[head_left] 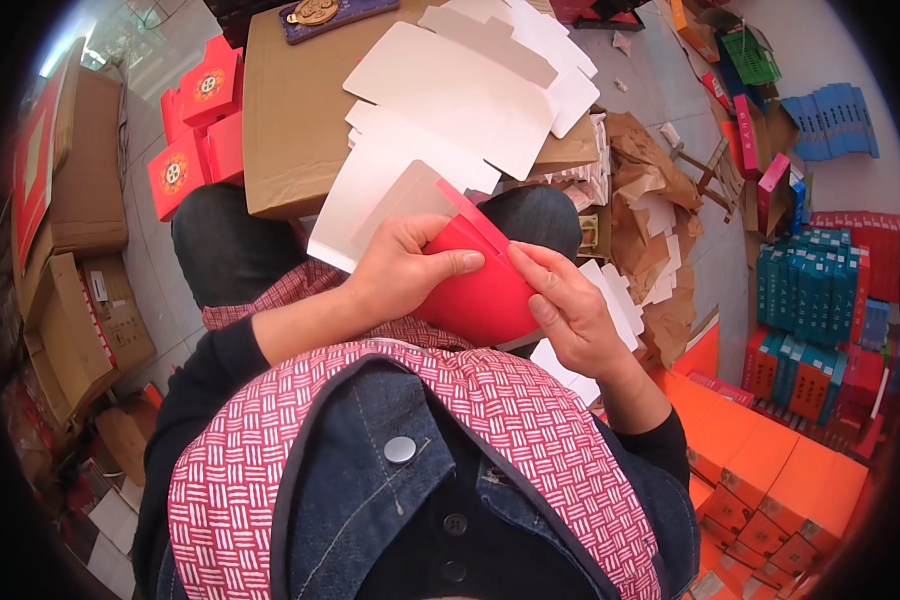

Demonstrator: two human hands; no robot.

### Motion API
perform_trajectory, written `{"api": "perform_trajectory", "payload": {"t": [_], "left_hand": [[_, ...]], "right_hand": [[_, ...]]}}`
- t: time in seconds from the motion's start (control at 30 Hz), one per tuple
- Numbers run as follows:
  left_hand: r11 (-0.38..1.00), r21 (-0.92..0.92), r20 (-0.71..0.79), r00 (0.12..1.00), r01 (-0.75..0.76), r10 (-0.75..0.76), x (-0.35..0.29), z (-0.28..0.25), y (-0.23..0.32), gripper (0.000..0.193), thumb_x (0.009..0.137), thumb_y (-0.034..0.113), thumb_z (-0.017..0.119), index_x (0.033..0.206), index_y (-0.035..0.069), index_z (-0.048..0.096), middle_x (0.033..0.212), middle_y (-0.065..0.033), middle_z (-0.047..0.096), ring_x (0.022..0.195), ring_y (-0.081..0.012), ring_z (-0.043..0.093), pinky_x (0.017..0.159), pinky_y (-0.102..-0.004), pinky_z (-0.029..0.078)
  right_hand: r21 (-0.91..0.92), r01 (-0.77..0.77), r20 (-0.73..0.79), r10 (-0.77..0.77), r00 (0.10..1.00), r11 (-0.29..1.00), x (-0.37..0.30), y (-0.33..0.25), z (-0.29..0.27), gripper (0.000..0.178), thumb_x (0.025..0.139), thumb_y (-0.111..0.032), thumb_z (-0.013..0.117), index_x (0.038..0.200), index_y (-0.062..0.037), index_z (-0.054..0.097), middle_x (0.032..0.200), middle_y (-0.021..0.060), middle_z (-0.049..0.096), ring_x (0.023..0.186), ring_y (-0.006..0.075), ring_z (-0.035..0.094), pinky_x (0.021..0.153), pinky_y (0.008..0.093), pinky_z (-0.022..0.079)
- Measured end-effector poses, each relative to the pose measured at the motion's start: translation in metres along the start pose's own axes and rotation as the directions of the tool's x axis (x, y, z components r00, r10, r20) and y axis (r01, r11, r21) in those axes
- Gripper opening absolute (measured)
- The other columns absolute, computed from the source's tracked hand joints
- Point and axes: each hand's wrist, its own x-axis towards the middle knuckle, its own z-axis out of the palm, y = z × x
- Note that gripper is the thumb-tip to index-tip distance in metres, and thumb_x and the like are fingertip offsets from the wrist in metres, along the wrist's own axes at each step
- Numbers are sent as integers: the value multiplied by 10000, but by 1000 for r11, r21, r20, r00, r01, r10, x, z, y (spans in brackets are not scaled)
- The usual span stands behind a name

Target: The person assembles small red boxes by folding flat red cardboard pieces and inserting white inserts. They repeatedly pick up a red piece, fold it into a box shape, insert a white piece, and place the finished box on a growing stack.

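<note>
A red cardboard box blank [482, 300], partly folded, is held above my lap between both hands. My left hand [402, 265] grips its left side, thumb lying across the red face. At the right, my right hand [565, 310] pinches the edge near a narrow folded strip, fingers closed on it. Just beyond the hands, flat white and grey die-cut card sheets [455, 95] lie overlapped on a brown cardboard carton [295, 130]. One white sheet reaches down toward my left wrist. The undersides of the red piece and some fingertips are hidden.
Finished red boxes [208, 85] are stacked left of the carton. A dark blue phone-like object [335, 15] lies on its far edge. Crumpled brown paper [645, 180] is on the right. Orange boxes [760, 450] and teal boxes [805, 285] stand in stacks at right; open cartons [80, 310] at left.
</note>
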Motion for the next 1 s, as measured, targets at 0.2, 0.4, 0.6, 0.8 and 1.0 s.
{"api": "perform_trajectory", "payload": {"t": [0.2,0.4,0.6,0.8,1.0], "left_hand": [[999,-23,-5,999,-35,35,0,0,-5,166,845,97,687,959,-23,685,827,-83,698,733,-112,641,646,-253,527],[997,67,13,999,-34,33,1,-1,-3,159,840,90,688,950,-24,689,814,-76,697,717,-103,634,628,-245,517],[911,384,9,987,-151,160,7,-4,8,298,815,124,725,1058,-27,638,923,-115,683,843,-154,636,732,-295,514],[784,406,-305,740,-469,600,23,-26,45,849,781,227,786,1436,67,270,1349,-148,432,1166,-254,506,941,-362,453],[879,-11,-167,867,-477,469,15,-32,44,758,879,39,622,1482,115,170,1299,-144,492,1180,-204,509,982,-345,434]], "right_hand": [[-31,36,-2,-36,999,999,0,-3,3,426,895,-15,525,1320,-40,534,1272,202,514,1059,299,602,892,336,480],[10,28,8,-28,1000,1000,-2,-2,4,434,886,8,524,1318,-30,532,1270,196,515,1060,293,597,888,337,475],[-160,58,-67,-70,995,985,5,0,1,439,866,16,546,1301,-42,546,1214,183,558,1066,289,597,896,334,477],[355,146,-515,63,855,923,36,1,-7,525,956,-13,468,1459,-20,316,1416,121,452,1245,173,473,1013,296,386],[661,128,-426,229,875,739,54,15,35,480,968,-102,527,1398,34,362,1282,115,509,1050,106,557,911,255,451]]}}
